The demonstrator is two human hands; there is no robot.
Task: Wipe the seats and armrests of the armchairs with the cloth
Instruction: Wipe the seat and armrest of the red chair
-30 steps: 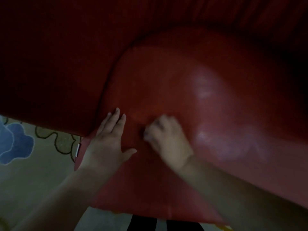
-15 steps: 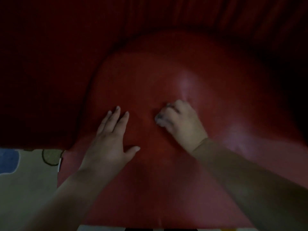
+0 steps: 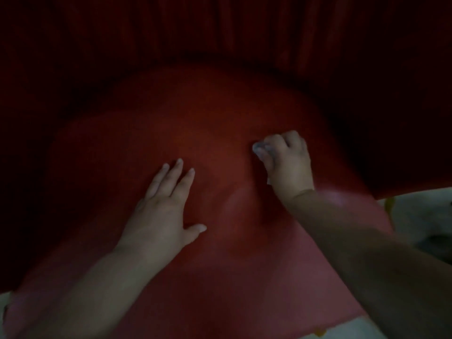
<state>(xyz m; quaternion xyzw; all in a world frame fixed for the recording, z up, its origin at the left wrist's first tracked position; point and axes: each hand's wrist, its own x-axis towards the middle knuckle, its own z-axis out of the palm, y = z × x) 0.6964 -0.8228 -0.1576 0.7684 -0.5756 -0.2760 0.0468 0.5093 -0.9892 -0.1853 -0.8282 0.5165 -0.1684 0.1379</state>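
A red armchair seat cushion point(image 3: 208, 118) fills the dim view, with the darker pleated backrest point(image 3: 244, 28) behind it. My left hand point(image 3: 163, 206) lies flat on the seat, fingers straight and thumb spread. My right hand point(image 3: 286, 162) is curled into a fist on the seat to the right of the left hand, gripping a small pale cloth point(image 3: 259, 148) of which only a bit shows at the fingertips. Most of the cloth is hidden inside the fist.
A dark red armrest point(image 3: 29, 143) rises on the left, another armrest point(image 3: 403, 143) on the right. Pale floor covering point(image 3: 420, 216) shows beyond the seat's right front corner. The lighting is very dim.
My right hand with the cloth has slid across the seat to the right and further back. The view has shifted right, so the patterned floor at left is gone. My left hand stays flat.
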